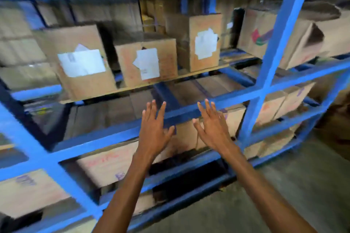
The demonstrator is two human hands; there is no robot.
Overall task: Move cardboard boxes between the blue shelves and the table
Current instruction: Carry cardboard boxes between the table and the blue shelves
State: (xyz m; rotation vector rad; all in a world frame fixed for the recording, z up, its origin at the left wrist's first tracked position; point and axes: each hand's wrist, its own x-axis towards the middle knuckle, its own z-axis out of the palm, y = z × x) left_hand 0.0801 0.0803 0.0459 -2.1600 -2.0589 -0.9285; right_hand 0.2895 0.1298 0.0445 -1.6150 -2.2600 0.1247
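The left hand and right hand reach up with fingers spread wide, holding nothing; three cardboard boxes with white papers sit above them on the blue shelves

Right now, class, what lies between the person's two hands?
In the head view, a blue shelf rail crosses the gap between left hand and right hand, a cardboard box below it.

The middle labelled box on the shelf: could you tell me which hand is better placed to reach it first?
Left, probably. The left hand is open and almost directly below the middle box, while the right hand sits below the taller box beside it. Neither touches a box.
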